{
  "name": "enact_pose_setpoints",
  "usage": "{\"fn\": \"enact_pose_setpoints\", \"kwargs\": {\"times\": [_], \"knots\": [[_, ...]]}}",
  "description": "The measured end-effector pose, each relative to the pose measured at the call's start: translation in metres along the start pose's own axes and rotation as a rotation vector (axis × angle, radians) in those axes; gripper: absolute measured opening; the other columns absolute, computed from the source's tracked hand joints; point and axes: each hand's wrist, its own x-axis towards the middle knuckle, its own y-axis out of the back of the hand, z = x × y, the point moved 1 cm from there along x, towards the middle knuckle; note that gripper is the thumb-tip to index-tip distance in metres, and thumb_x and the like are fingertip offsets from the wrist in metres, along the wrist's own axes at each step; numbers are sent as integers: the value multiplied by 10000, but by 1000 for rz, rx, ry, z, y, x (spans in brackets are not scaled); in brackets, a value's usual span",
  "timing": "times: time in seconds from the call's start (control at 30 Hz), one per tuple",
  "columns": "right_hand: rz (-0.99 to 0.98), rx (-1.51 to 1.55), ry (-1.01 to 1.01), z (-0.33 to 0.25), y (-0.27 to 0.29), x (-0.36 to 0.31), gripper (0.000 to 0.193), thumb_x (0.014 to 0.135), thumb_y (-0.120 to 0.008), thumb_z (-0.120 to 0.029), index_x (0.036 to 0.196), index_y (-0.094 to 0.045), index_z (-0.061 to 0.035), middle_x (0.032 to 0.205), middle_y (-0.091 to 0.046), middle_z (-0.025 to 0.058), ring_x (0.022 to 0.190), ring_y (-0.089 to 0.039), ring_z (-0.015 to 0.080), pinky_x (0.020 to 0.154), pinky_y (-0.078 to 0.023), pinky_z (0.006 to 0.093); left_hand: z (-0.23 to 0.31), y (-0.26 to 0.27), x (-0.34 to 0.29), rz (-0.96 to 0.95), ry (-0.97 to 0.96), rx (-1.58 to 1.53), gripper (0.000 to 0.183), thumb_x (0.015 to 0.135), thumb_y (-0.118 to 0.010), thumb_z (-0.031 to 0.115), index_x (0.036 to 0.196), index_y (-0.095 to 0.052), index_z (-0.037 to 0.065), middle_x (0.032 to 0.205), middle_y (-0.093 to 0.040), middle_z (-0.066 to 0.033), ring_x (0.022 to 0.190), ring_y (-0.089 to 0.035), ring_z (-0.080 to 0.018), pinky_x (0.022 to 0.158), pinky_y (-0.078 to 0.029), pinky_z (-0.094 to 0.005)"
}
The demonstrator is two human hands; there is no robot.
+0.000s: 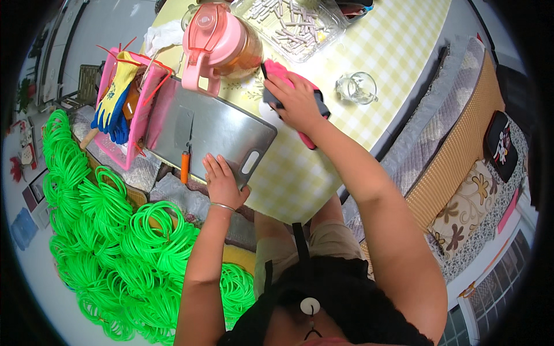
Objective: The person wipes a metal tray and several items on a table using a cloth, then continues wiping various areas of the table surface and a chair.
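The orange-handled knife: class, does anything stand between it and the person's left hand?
Nothing visible does. The knife lies to the left of the left hand, which rests on the metal board; only a bare strip of that board shows between the hand and the orange handle.

Holds a pink-and-dark item (277,70) in the right hand (295,104) over the checked tablecloth (306,184), between a pink-lidded pitcher (228,49) and a glass cup (363,88). Rests the left hand (223,180) flat at the edge of a metal board (228,130), near an orange-handled knife (185,166).
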Motion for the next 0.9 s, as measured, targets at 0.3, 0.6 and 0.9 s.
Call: {"fn": "enact_pose_setpoints", "kwargs": {"times": [0.3, 0.6, 0.9], "knots": [[-440, -51, 82, 12, 23, -140, 852, 604, -760, -180, 1404, -479, -266, 1447, -454, -36, 1305, -400, 291, 1061, -319, 488, 2, 9, -2, -57, 29, 33, 1149, 632, -788, 389, 1428, -179, -172, 1490, -139, -409, 1415, -112, -549, 1172, -192, -510], [79, 27, -281, 13, 9, -114, 700, 677, -694, -58, 1346, -541, -197, 1400, -520, 25, 1251, -460, 339, 993, -380, 465, 3, 2, 1, -48, -7, 38, 1183, 637, -782, 407, 1439, -139, -178, 1495, -108, -420, 1411, -114, -556, 1171, -191, -506], [-243, 119, 410, -91, -52, -263, 567, 811, -515, -115, 1367, -518, -226, 1443, -445, -28, 1354, -380, 213, 1111, -321, 403, 5, 5, -2, -39, -2, 52, 1193, 641, -784, 422, 1445, -135, -174, 1500, -119, -413, 1414, -106, -553, 1176, -175, -503]]}}
